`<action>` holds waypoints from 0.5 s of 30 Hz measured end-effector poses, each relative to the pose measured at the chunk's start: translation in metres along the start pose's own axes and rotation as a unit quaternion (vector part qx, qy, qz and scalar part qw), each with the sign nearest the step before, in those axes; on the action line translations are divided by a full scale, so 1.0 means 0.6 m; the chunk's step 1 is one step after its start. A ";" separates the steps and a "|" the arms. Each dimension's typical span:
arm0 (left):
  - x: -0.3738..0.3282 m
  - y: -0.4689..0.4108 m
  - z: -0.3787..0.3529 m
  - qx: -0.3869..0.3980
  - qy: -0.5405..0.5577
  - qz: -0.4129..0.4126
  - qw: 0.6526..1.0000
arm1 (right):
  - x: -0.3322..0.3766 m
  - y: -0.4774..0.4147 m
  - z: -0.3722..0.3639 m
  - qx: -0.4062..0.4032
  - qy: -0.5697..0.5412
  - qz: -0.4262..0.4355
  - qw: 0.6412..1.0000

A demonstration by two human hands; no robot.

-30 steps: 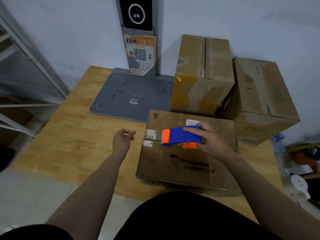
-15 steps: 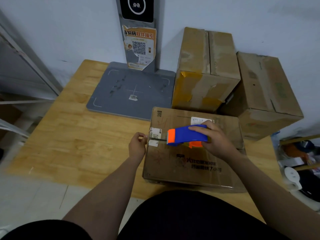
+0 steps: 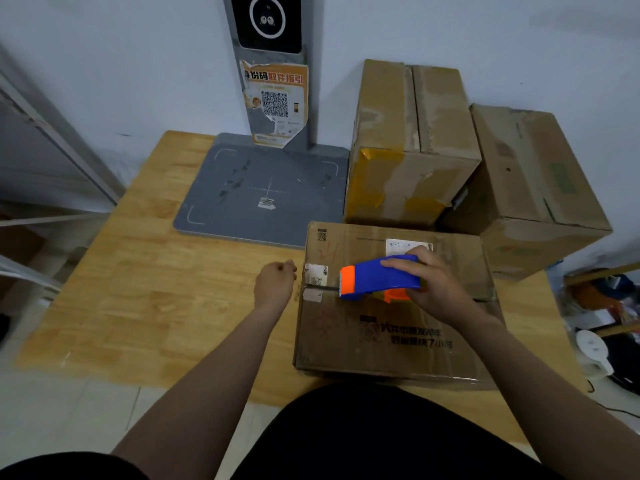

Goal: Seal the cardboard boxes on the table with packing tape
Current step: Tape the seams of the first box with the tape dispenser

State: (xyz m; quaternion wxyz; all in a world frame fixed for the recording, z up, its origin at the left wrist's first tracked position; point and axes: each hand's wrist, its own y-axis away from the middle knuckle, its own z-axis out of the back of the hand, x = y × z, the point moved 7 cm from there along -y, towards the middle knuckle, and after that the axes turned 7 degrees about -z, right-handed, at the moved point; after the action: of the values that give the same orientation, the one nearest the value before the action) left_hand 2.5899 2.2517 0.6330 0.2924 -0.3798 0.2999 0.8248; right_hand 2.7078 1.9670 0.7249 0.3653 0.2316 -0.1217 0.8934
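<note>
Right hand (image 3: 434, 285): wrapped around tape dispenser (image 3: 379, 278) on nearest box (image 3: 391, 337), table (image 3: 138, 289) 5 o'clock | left hand (image 3: 273, 284): curled, pressed against box's 9 o'clock edge; whether it pinches tape, cannot tell

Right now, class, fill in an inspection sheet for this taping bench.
Surface: wooden table, bare on its left.
Job's things: flat box in front, tape dispenser on its seam; two taller boxes behind.
Clutter: grey scanner base with a notice.
Hands: right hand grips the dispenser; left hand closed at the box's left edge.
Cables: a dark cable on the floor, right.
Surroundings: pale wall, shelving at left.
</note>
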 end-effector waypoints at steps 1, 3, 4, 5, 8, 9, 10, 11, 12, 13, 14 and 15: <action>-0.020 0.003 -0.001 0.008 -0.006 -0.007 1.000 | -0.001 0.000 0.000 -0.003 -0.001 0.000 1.000; -0.047 0.018 -0.007 0.015 -0.029 -0.023 0.999 | -0.004 0.000 -0.001 -0.009 -0.004 0.001 1.000; -0.052 0.030 -0.009 0.010 -0.032 -0.033 0.999 | -0.005 0.001 -0.001 -0.011 -0.007 0.004 1.000; -0.053 0.041 -0.012 0.000 -0.032 -0.040 0.999 | -0.006 0.001 -0.001 -0.012 -0.011 0.008 1.000; -0.046 0.072 -0.026 -0.020 -0.023 -0.034 0.999 | -0.010 0.002 0.002 -0.005 -0.021 0.010 1.000; -0.041 0.077 -0.034 -0.018 -0.012 -0.025 0.999 | -0.012 0.002 0.003 0.003 -0.025 0.007 1.000; -0.039 0.082 -0.043 -0.014 0.003 -0.013 1.000 | -0.013 0.002 0.004 0.011 -0.030 0.004 0.999; -0.038 0.086 -0.049 -0.013 0.020 -0.001 1.000 | -0.014 0.002 0.005 0.018 -0.034 0.002 0.999; -0.034 0.088 -0.054 -0.010 0.034 0.011 0.999 | -0.015 0.002 0.007 0.026 -0.037 0.002 0.999; -0.030 0.089 -0.058 -0.008 0.046 0.020 0.999 | -0.015 0.003 0.007 0.034 -0.036 0.003 0.999; -0.024 0.090 -0.061 -0.003 0.050 0.029 0.998 | -0.015 0.003 0.007 0.042 -0.031 0.006 0.999; -0.021 0.091 -0.060 -0.001 0.056 0.038 0.998 | -0.015 0.004 0.006 0.050 -0.027 0.008 0.998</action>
State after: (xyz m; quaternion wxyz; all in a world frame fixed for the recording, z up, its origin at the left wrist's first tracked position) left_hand 2.5743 2.1872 0.6384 0.2432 -0.4143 0.3287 0.8131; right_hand 2.7130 1.9587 0.7231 0.3423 0.2722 -0.0882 0.8949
